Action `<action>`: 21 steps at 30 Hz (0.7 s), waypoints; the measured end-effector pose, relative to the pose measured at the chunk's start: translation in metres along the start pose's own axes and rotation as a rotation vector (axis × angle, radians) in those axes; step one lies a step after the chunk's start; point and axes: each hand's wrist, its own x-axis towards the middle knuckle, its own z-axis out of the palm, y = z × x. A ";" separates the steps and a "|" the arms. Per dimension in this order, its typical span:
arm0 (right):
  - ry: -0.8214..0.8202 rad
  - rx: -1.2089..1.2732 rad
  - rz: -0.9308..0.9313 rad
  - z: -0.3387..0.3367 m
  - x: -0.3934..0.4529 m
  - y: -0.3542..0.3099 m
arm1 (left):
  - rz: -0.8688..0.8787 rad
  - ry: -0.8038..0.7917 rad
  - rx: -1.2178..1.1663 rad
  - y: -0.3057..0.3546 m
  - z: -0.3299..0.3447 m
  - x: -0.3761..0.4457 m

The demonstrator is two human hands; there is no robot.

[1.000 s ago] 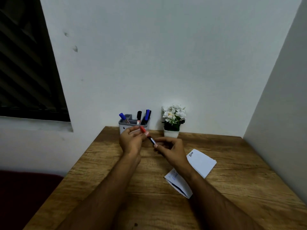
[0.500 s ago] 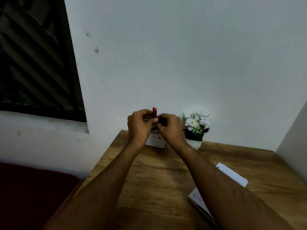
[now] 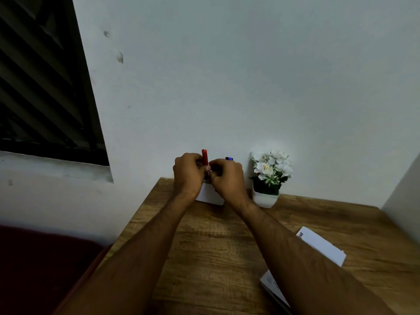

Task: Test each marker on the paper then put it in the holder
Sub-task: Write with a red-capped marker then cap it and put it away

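Both hands meet at the far edge of the wooden table (image 3: 204,246), directly above the pale holder (image 3: 210,196), which stands against the wall. Left hand (image 3: 188,172): fingers curled round the red marker (image 3: 205,156), whose red end rises upright above the knuckles; the lower part of the barrel is hidden between the two hands. Right hand (image 3: 228,178): fingers curled inward, fingertips touching the marker just below the red end, knuckles toward the camera; whether they pinch the barrel or a separate cap cannot be told. Only the lower front wall of the holder shows beneath the wrists. Blue marker tip (image 3: 229,158): projects above the right hand, behind it. Potted plant (image 3: 270,176): white flowers in a white pot, just beside the holder on its right, against the wall. Paper (image 3: 321,248): a folded white sheet lying on the table near the right forearm, well apart from the holder, with a small dark mark near its far corner; its nearer part is partly covered by the forearm.
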 end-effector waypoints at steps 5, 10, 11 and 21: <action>0.027 0.016 0.007 -0.003 -0.003 0.002 | -0.009 0.006 0.070 0.004 0.003 0.000; 0.020 0.007 0.021 -0.006 -0.006 0.004 | -0.041 -0.045 0.177 0.000 0.009 0.000; 0.013 0.015 0.032 -0.006 -0.006 0.005 | -0.041 -0.062 0.206 -0.001 0.011 0.000; 0.002 0.031 0.029 -0.009 -0.008 0.013 | -0.023 -0.044 0.312 0.000 0.020 0.001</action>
